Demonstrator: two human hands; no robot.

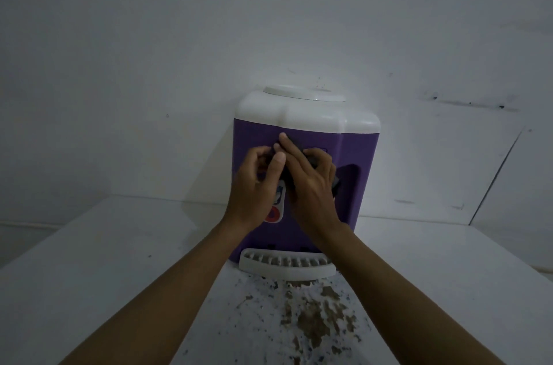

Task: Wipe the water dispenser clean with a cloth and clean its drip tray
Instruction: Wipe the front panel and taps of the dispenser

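Flaking tabletop (314, 322) lay nearest; past the drip tray (287, 273), left hand (254, 185) and right hand (314, 188) both gripped a dark cloth (336, 183) before the dispenser (356, 152), probably best folded flat first.

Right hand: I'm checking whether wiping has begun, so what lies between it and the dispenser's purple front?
A dark cloth, held under the right hand, close before the water dispenser. The head view shows it, but contact is unclear.

Sticker (275, 213) on water dispenser (354, 144) illegible
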